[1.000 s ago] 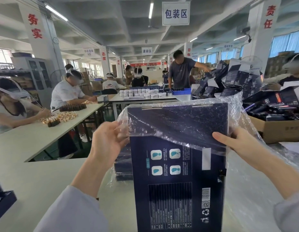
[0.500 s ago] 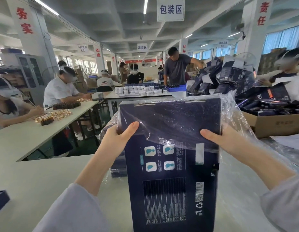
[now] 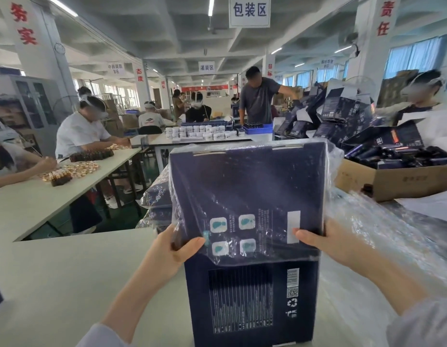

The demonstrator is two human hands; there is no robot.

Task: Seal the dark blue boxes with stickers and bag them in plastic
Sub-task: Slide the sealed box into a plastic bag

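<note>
A large dark blue box point(image 3: 252, 301) stands upright on the pale table in front of me, its printed back facing me. A clear plastic bag point(image 3: 245, 186) covers its top and reaches a little past halfway down. My left hand point(image 3: 172, 251) pinches the bag's lower edge at the box's left side. My right hand point(image 3: 325, 244) grips the bag's edge at the box's right side. The bag's mouth runs between my two thumbs.
Bagged dark blue boxes point(image 3: 156, 196) are stacked behind the box at left. A cardboard carton point(image 3: 397, 179) of dark packages stands at the right, with loose plastic film point(image 3: 382, 234) before it. Other people work at tables point(image 3: 42, 196) to the left and beyond.
Both hands have slid down the sides of the box, drawing the plastic bag from the top third to past the middle.
</note>
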